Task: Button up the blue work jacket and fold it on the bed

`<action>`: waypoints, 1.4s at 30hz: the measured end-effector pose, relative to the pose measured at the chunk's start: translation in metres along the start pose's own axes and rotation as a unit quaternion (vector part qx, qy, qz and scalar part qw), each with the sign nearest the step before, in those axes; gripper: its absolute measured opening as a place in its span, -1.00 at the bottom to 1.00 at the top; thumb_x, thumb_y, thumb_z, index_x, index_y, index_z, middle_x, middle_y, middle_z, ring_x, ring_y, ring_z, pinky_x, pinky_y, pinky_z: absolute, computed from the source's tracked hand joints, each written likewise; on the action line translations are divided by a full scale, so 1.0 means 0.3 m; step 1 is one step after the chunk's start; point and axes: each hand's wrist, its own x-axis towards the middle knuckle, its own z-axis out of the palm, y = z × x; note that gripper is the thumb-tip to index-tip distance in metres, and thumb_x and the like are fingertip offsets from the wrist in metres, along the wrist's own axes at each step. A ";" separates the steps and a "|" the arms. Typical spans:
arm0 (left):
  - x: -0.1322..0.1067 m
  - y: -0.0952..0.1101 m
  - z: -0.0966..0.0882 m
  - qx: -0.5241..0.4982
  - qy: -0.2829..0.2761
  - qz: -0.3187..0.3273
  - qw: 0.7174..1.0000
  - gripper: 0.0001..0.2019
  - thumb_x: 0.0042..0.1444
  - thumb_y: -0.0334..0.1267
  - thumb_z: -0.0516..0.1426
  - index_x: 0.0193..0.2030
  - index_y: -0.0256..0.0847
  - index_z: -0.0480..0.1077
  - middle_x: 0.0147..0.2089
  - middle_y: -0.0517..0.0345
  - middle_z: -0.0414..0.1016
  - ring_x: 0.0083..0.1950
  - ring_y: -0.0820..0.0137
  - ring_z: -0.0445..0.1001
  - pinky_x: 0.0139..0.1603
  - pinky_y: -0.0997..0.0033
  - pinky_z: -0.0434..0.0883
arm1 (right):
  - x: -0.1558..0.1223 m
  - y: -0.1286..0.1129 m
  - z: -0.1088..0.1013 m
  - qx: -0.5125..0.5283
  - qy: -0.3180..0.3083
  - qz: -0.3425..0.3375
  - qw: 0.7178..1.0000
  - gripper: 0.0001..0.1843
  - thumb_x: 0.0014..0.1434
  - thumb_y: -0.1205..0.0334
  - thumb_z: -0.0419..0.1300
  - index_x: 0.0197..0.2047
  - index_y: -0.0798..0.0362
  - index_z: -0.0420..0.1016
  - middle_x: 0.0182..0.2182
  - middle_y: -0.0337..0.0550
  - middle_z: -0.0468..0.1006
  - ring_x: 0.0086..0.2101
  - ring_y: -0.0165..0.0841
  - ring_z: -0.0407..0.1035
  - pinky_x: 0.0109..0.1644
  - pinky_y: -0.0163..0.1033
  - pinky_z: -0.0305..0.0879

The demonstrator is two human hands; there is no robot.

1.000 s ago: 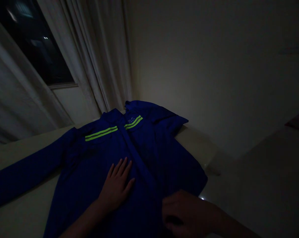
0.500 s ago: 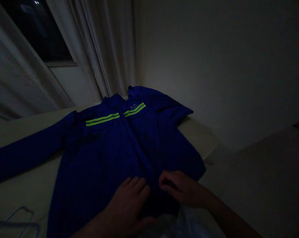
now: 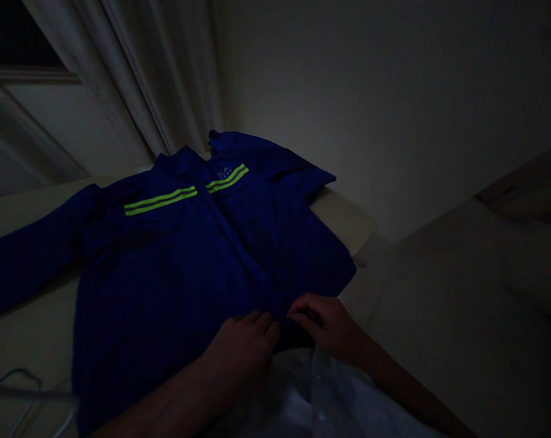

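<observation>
A dark blue work jacket [image 3: 165,274] with yellow-green striped bands across the chest lies spread front side up on a pale surface. Its bottom front edge is in both my hands. My left hand [image 3: 248,340] is closed with curled fingers on the cloth near the front opening; its fingertips are partly hidden. Just to the right, my right hand [image 3: 325,322] pinches the jacket at the lower front, thumb against forefinger. The two hands are close together but apart. Dim light hides the details at the fingertips.
Bent thin rods, looking like hangers [image 3: 33,395], lie at the lower left on the pale surface [image 3: 24,353]. Curtains [image 3: 156,73] hang behind, beside a plain wall [image 3: 348,109]. My own light-coloured shirt [image 3: 321,401] shows at the bottom. A brownish object stands at the far right.
The view has tilted down and shifted right, so the jacket appears further left and higher. My right hand has come nearer my left, and its fingers have closed into a pinch.
</observation>
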 end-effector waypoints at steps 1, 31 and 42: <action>0.000 -0.001 0.002 0.001 0.011 0.004 1.000 -0.70 0.16 -0.38 0.14 0.03 -0.06 0.40 0.03 0.00 0.55 0.01 0.09 0.55 -0.13 0.11 0.53 | -0.005 0.000 0.004 -0.004 0.006 -0.007 1.000 -0.80 0.46 0.10 0.19 -0.09 -0.01 0.59 -0.28 -0.20 0.65 -0.37 -0.41 0.45 -0.19 -0.30 0.32; 0.023 -0.040 0.041 -0.101 0.183 0.076 0.975 -0.86 0.35 -0.43 0.16 -0.06 -0.17 0.53 -0.14 0.16 0.55 -0.15 0.33 0.58 -0.14 0.33 0.52 | -0.030 -0.018 0.044 -0.059 0.078 -0.113 0.989 -0.92 0.44 0.28 0.21 -0.08 0.02 0.55 -0.29 -0.18 0.62 -0.34 -0.39 0.48 -0.18 -0.30 0.37; 0.021 -0.045 0.065 0.007 0.224 0.102 0.969 -0.88 0.31 -0.48 0.18 -0.16 -0.17 0.44 -0.21 0.20 0.50 -0.24 0.35 0.51 -0.28 0.36 0.45 | -0.033 -0.013 0.049 -0.066 0.077 -0.114 0.988 -0.92 0.44 0.27 0.21 -0.09 0.02 0.54 -0.30 -0.19 0.61 -0.36 -0.41 0.45 -0.20 -0.31 0.36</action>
